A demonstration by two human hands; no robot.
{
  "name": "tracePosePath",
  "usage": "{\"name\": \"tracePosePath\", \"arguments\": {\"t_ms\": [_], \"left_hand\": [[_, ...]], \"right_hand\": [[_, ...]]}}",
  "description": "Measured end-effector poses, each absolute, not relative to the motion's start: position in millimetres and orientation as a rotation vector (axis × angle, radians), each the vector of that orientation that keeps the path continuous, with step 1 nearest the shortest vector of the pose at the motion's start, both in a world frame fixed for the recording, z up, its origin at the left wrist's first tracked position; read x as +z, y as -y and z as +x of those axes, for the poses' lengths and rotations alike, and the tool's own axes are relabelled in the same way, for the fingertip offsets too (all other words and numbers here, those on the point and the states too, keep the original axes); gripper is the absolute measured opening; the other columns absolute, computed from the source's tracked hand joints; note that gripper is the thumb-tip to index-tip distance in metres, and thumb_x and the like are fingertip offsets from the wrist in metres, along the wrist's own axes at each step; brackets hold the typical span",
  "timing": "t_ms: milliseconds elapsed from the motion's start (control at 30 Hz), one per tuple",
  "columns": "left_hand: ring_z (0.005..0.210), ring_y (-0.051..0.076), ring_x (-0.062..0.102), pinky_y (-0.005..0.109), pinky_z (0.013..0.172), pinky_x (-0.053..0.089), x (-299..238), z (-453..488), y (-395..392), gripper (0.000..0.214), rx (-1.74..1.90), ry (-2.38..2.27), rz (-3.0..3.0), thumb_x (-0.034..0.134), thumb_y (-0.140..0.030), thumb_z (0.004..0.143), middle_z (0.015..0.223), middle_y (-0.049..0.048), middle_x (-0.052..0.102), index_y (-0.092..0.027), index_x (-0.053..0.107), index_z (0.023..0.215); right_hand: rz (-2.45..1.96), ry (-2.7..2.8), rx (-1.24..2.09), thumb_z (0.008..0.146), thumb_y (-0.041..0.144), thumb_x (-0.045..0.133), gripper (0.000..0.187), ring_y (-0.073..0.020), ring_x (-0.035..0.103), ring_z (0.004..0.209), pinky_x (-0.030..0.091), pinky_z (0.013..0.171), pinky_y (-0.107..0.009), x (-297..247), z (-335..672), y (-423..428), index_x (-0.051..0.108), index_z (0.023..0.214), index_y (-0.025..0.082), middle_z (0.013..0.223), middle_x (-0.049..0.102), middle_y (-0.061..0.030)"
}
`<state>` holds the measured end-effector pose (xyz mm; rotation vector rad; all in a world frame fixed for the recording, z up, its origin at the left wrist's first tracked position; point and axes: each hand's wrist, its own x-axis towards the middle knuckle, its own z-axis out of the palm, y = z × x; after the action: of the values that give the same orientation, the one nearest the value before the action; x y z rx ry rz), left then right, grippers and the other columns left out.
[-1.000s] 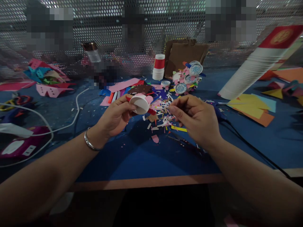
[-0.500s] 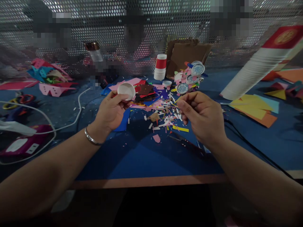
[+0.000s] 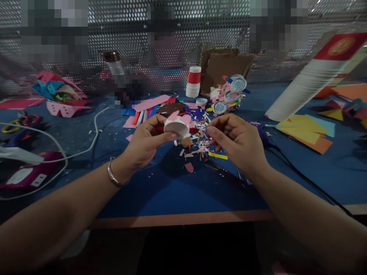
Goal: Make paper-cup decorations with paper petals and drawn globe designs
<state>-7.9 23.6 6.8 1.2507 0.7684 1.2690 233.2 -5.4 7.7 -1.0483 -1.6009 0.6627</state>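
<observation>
My left hand (image 3: 149, 139) is closed round a small white paper cup (image 3: 178, 128) with pink paper ears stuck to it, held above the blue table (image 3: 160, 191). A silver bangle sits on that wrist. My right hand (image 3: 235, 143) hovers just right of the cup with its fingertips pinched together; what they hold is too small to make out. Below and between both hands lies a heap of coloured paper scraps (image 3: 197, 143).
Behind the scraps stand a red-and-white cup stack (image 3: 193, 82), brown cardboard (image 3: 226, 65) and several finished cup crafts (image 3: 229, 93). A long stack of white cups (image 3: 309, 80) leans at the right above coloured paper sheets (image 3: 306, 131). White cables (image 3: 57, 152) and scissors (image 3: 17, 124) lie left.
My left hand swung the cup out to the left with its opening showing, then brought it back to the middle with the pink ears up. My right hand stayed pinched in about the same place.
</observation>
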Motion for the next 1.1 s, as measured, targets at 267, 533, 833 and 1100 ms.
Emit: {"name": "tracePosePath", "arguments": {"t_ms": [267,533,833,1100], "left_hand": [[0.077,0.012,0.067,0.024,0.074,0.053,-1,0,-16,0.038,1.168,-0.762,1.409,0.100,-0.026,0.068,0.082,-0.0017,0.073,-0.019,0.066,0.082],[0.076,0.012,0.066,0.023,0.072,0.053,7,0,-10,0.043,0.982,-0.692,1.444,0.100,-0.020,0.066,0.085,-0.0018,0.072,-0.019,0.067,0.092],[0.090,0.015,0.068,0.025,0.080,0.053,25,-4,-9,0.029,0.971,-0.715,1.303,0.094,-0.035,0.078,0.104,0.0040,0.077,-0.021,0.085,0.101],[0.078,0.011,0.064,0.023,0.071,0.050,23,-9,-14,0.027,0.963,-0.694,1.281,0.097,-0.031,0.077,0.084,0.0006,0.071,-0.017,0.074,0.083]], "right_hand": [[-0.864,1.711,0.815,0.085,0.040,0.090,0.049,-0.0231,0.074,0.107,0.060,0.075,-0.033,3,230,7,0.064,0.124,0.026,0.116,0.075,-0.0067],[-0.813,1.732,0.803,0.085,0.038,0.090,0.045,-0.0207,0.071,0.101,0.062,0.076,-0.031,6,228,12,0.065,0.120,0.026,0.111,0.071,-0.0049],[-0.801,1.769,0.866,0.083,0.034,0.091,0.046,-0.0192,0.069,0.096,0.062,0.076,-0.030,7,228,12,0.064,0.119,0.025,0.105,0.069,-0.0038],[-0.797,1.784,0.883,0.083,0.035,0.092,0.047,-0.0194,0.069,0.098,0.063,0.078,-0.030,2,229,11,0.065,0.121,0.026,0.109,0.069,-0.0047]]}}
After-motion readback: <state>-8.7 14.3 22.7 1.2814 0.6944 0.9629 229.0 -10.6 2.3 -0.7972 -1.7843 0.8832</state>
